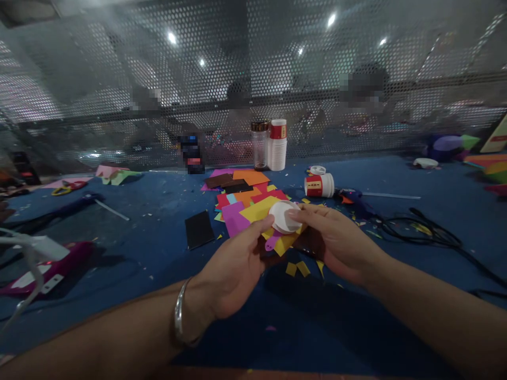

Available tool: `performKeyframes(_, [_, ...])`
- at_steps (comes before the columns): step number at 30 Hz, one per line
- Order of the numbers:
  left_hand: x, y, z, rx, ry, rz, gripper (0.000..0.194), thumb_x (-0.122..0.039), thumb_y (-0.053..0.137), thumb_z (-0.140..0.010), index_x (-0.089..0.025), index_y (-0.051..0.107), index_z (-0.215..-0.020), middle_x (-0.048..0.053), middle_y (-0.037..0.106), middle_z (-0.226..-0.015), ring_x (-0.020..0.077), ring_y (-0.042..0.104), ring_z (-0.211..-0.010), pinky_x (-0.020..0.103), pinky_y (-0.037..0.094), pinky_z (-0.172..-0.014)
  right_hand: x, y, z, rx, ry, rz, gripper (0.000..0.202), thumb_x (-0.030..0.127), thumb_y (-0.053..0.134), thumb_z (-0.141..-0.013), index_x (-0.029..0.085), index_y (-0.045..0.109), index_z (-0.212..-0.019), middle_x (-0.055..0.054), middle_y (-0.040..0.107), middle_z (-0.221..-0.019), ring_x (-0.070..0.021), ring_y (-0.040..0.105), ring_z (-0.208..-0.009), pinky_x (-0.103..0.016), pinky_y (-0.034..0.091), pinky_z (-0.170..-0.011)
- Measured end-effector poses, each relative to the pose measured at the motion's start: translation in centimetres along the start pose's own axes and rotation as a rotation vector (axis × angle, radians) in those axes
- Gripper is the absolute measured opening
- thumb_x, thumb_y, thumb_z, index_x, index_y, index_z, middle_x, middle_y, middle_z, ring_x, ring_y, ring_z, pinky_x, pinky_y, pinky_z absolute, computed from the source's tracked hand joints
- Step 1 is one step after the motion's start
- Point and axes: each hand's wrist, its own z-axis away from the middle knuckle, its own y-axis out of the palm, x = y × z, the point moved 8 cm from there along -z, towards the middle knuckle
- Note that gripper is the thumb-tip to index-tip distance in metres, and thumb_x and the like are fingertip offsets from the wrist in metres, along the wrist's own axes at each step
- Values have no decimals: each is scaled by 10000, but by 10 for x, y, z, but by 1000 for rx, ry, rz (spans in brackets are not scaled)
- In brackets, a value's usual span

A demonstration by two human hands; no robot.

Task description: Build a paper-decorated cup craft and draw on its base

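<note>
Near the middle of the view, a shallow white round piece [284, 217], like the cut-off base of a paper cup, is held between both hands. My left hand [237, 264] grips it from the left, thumb on its edge; a silver bangle circles that wrist. From the other side my right hand [340, 237] closes on it, its thumb pressed on the white face. Yellow paper [283, 245] lies behind the round piece and is held with it. A small purple strip [271, 243] pokes out below. The fingers underneath are mostly hidden.
Coloured paper sheets [233, 211] and a black square [199, 230] lie beyond the hands. A tipped paper cup [320, 186], a glue gun [354, 200] with its cable, a cup stack [278, 148] and a jar [260, 148] stand farther off. A magenta power strip [51, 269] is left.
</note>
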Motion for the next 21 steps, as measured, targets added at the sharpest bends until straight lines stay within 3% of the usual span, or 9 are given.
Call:
performKeyframes(4, [-4,-5,-4,-32,68,20,265,-209,674,-871,-149,714,-1125,92,726,-1144,228,636,-1085,330,480,-925,-2,2,-1,13,-18,15,231,287,858,-648,172,730,-802,-42,756,-820,-147,673,-696,-263,533,-645])
performKeyframes(10, [-4,-12,-5,-151,29,-38,184,-193,645,-890,-124,743,-1028,104,749,-1053,209,679,-958,319,517,-840,-2,0,-1,-14,-50,130,252,343,836,-664,173,717,-808,-45,752,-854,-137,656,-699,-259,518,-626])
performKeyframes(16, [-8,-19,-9,-157,53,-34,124,-193,686,-850,-128,753,-931,87,756,-988,177,680,-876,276,527,-773,2,-2,1,-36,-107,295,312,394,810,-689,181,664,-864,-47,729,-927,-155,655,-778,-290,538,-698])
performKeyframes(21, [-15,-27,-14,-153,100,-16,97,-183,721,-810,-129,754,-884,68,755,-940,161,679,-811,287,553,-761,17,-10,4,-98,-283,620,459,479,726,-781,197,610,-1124,-95,695,-1079,-240,667,-961,-415,565,-823])
